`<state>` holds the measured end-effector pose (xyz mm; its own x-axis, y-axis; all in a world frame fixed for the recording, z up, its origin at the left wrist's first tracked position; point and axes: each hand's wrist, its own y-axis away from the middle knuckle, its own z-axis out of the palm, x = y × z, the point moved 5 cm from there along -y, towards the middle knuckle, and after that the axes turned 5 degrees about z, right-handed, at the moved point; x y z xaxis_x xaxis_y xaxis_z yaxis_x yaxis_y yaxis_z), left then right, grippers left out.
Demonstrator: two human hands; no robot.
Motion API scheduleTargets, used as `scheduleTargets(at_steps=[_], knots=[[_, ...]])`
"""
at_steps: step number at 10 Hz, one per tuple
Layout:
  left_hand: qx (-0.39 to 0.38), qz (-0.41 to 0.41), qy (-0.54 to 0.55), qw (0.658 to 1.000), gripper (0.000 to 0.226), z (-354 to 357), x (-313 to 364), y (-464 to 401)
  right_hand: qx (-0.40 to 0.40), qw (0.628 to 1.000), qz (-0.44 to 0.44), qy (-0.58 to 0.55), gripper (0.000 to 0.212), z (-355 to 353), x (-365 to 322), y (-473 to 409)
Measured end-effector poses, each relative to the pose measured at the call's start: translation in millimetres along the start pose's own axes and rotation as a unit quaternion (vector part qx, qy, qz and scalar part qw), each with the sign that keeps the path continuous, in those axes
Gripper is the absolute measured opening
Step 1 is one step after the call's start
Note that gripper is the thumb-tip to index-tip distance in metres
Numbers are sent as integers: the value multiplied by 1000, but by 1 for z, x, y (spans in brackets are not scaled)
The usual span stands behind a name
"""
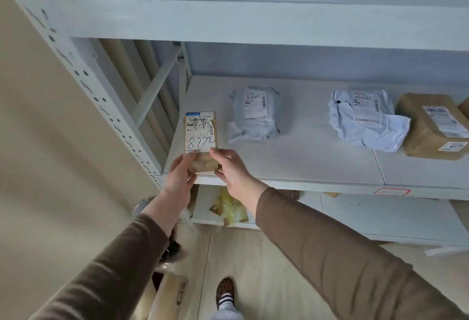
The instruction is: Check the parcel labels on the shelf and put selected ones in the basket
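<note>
A small brown parcel point(201, 139) with a white label and handwritten digits is held upright at the left end of the middle shelf point(304, 157). My left hand point(180, 175) grips its lower left edge and my right hand point(233, 170) grips its lower right edge. A grey poly-bag parcel point(253, 114) lies further back on the shelf. To the right lie a crumpled pale blue bag parcel point(365, 121) and a brown box point(434, 126), all with labels facing up. No basket is clearly in view.
A white perforated upright point(83, 73) of the rack stands at the left. The upper shelf point(253, 15) overhangs. A yellow-and-brown packet point(229, 208) lies on the lower shelf. Bags and boxes point(172, 289) sit on the floor below left, near my foot point(224, 291).
</note>
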<state>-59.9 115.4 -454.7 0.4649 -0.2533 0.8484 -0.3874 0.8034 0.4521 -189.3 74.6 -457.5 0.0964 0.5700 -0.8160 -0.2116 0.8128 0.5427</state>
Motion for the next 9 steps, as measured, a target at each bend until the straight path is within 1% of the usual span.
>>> scheduleTargets(at_steps=[1, 2, 3, 4, 5, 6, 8, 9], knots=[[17, -15, -27, 999, 15, 1, 25, -43, 5, 1000, 15, 11, 23, 21, -17, -38], [16, -10, -62, 998, 18, 4, 41, -86, 7, 999, 7, 33, 23, 37, -32, -78], [1, -3, -91, 996, 16, 9, 47, -127, 45, 998, 14, 30, 36, 46, -43, -111], [-11, -3, -144, 990, 20, 13, 49, -160, 65, 997, 9, 35, 39, 50, -52, -139], [-20, -6, -170, 985, 28, 18, 45, -185, 83, 996, 19, 35, 35, 48, -57, -154], [-21, -11, -170, 985, 37, 22, 39, -199, 99, 994, 35, 31, 32, 43, -55, -167], [-30, 2, -185, 982, 35, 29, 33, -213, 114, 992, 36, 26, 32, 36, -55, -171], [-37, 21, -200, 979, 40, 35, 35, -211, 109, 993, 38, 21, 45, 36, -57, -164]])
